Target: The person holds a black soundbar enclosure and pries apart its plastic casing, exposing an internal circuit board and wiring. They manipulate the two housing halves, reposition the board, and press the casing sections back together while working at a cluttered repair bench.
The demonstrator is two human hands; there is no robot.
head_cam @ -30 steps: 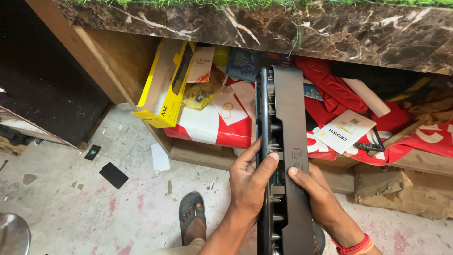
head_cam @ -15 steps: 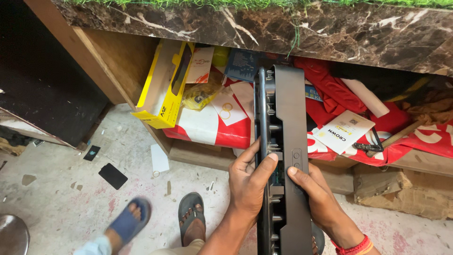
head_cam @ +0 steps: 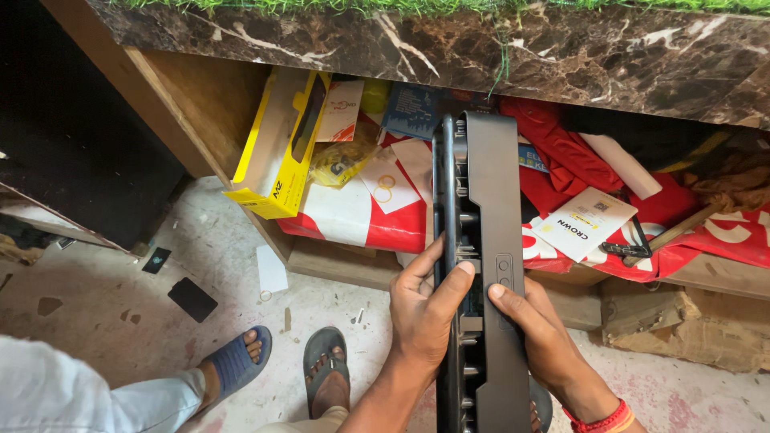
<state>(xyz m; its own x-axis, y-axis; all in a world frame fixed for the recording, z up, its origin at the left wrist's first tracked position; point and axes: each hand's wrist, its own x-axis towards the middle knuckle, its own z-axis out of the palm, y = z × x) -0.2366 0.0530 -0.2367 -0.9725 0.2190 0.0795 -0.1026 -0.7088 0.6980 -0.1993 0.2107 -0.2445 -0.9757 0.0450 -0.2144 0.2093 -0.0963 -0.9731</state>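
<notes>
Both hands grip a long, rigid black plastic-and-metal panel (head_cam: 480, 265) mid-length: left hand (head_cam: 421, 313) at nine o'clock, right hand (head_cam: 545, 341) at three; it looks stiff, moderately heavy.

Marble counter (head_cam: 561, 56), cluttered shelf (head_cam: 361, 265), perhaps concrete floor (head_cam: 104, 321)

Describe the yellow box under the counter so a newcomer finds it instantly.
Under the dark marble counter, look at the wooden shelf opening's left end. The long yellow cardboard box leans there against the wooden side wall; it alone is yellow with a narrow dark window, beside red bags.
</notes>
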